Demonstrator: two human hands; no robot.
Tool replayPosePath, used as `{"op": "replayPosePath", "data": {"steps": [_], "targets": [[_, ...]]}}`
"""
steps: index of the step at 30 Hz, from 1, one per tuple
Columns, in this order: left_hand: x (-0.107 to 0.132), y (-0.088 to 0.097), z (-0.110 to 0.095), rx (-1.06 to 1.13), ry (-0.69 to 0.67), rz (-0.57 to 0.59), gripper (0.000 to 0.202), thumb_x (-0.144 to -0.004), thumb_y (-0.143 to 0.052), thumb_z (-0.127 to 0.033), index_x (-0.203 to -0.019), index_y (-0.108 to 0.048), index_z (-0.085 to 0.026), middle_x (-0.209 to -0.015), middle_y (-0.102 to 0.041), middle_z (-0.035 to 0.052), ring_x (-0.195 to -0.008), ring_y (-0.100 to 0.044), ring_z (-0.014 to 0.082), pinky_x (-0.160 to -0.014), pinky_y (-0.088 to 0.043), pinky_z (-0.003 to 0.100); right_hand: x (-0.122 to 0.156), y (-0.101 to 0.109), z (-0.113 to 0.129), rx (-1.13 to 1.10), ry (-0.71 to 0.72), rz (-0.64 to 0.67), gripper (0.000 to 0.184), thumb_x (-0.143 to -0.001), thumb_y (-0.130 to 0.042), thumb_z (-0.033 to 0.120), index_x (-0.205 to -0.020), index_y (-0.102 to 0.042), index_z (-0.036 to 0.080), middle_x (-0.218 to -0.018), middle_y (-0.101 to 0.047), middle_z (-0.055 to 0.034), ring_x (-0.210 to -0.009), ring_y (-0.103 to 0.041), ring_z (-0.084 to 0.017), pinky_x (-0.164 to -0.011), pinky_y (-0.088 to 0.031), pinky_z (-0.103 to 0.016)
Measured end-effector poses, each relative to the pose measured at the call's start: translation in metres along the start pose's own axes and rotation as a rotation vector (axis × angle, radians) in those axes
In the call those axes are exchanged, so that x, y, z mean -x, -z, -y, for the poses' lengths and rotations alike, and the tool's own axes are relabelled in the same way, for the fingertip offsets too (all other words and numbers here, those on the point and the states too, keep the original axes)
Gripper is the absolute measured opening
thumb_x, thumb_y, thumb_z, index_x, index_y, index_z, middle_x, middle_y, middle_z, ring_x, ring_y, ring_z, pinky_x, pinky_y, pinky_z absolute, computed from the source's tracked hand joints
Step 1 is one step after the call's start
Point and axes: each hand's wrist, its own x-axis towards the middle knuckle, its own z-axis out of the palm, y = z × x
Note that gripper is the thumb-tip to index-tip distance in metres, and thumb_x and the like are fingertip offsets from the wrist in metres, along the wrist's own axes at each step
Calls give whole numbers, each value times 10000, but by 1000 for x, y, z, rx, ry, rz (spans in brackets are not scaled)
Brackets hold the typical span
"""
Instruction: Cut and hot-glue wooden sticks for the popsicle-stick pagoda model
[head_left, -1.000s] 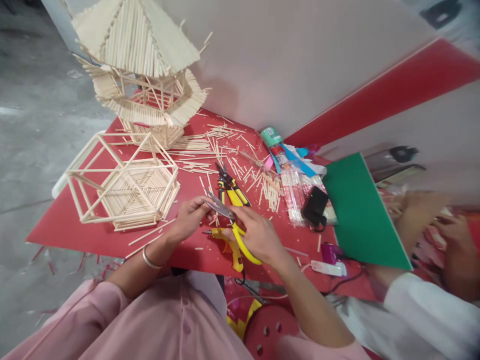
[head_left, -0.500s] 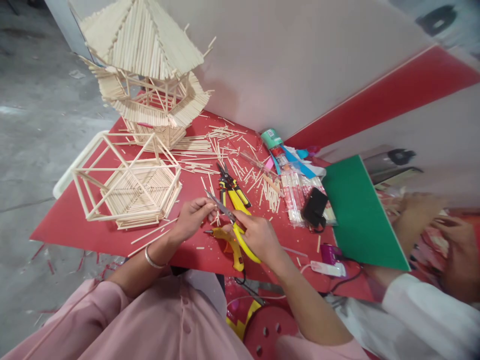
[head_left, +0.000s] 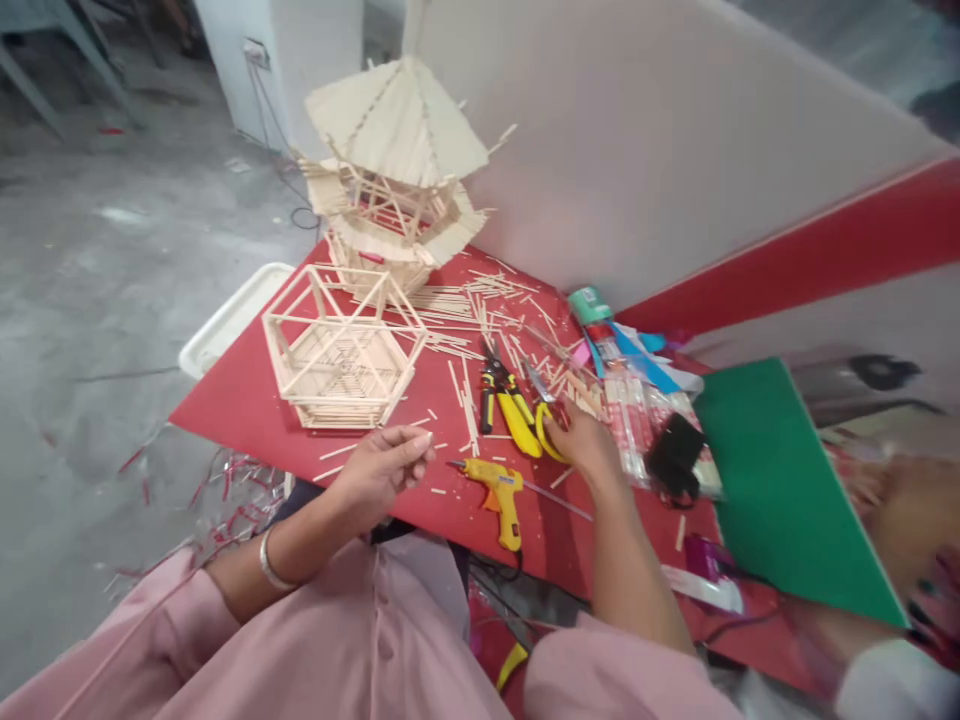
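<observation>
My left hand is closed in a pinch above the table's near edge, thumb against fingertips. Whatever lies in that pinch is too small to make out. My right hand is low over the tabletop, its fingers at the yellow handle of the scissors, whose blades point away from me. Just left of the scissors lie yellow-and-black pliers. Between my hands and nearer to me is a yellow glue gun. Beyond my left hand stands a hexagonal stick frame on a slatted stick base.
A tiered stick pavilion stands at the back of the red table. Loose sticks lie before it. Bagged sticks, a black box and a green board are at right, with another person's hand beyond.
My right hand has carried the scissors away from my left hand, forward and right, down beside the pliers. The glue gun is now uncovered. The view has shifted.
</observation>
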Motion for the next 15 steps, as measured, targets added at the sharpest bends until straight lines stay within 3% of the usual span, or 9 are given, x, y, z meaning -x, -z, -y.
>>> {"op": "replayPosePath", "data": {"steps": [2,3,6,8,9,12,15], "targets": [[16,15,-7,39,-31,-80,369,-553,-902,-352,-715,-657,-129,-609,-610,-8,-465,-460,37,-437,-312,166,9,7,26,50,-44,-100,247,-873,-585,266,-1020,-730,131,-865,-703,-225,-832,-668,-338,-677,-442,-426],[23,21,-10,58,-49,-122,371,-552,-902,-349,-712,-649,-130,-598,-594,-17,-461,-449,34,-432,-303,163,17,10,46,49,-41,-151,245,-896,-558,275,-1023,-730,155,-950,-710,-219,-897,-666,-337,-732,-461,-438],[41,37,-18,70,-57,-192,359,-605,-871,-357,-653,-594,-133,-546,-523,-43,-440,-389,22,-414,-262,159,51,8,124,-246,122,-258,166,-918,-579,300,-918,-734,241,-867,-731,-89,-786,-673,-240,-737,-515,-374],[47,46,-21,65,-50,-201,380,-653,-836,-365,-598,-532,-143,-506,-462,-61,-420,-335,17,-399,-227,161,73,-5,177,-412,375,-157,114,-902,-615,252,-904,-729,246,-813,-730,-44,-738,-654,-199,-740,-517,-343],[49,50,-22,65,-47,-199,394,-670,-820,-365,-579,-502,-150,-489,-432,-68,-413,-313,17,-395,-216,163,80,-14,199,-443,430,-120,120,-898,-621,241,-948,-731,237,-790,-727,-38,-705,-640,-187,-714,-511,-330],[49,64,-23,78,-25,-184,422,-703,-774,-363,-545,-436,-168,-442,-340,-88,-387,-250,19,-379,-185,166,88,-45,238,-515,350,4,242,-929,-586,293,-1128,-708,226,-750,-714,-32,-655,-633,-161,-673,-510,-288],[47,77,-27,112,42,-172,411,-734,-740,-354,-541,-427,-170,-435,-303,-95,-372,-205,14,-357,-148,161,79,-64,247,-648,246,97,263,-928,-594,348,-1146,-708,255,-786,-721,-22,-664,-645,-146,-668,-519,-260]]}}
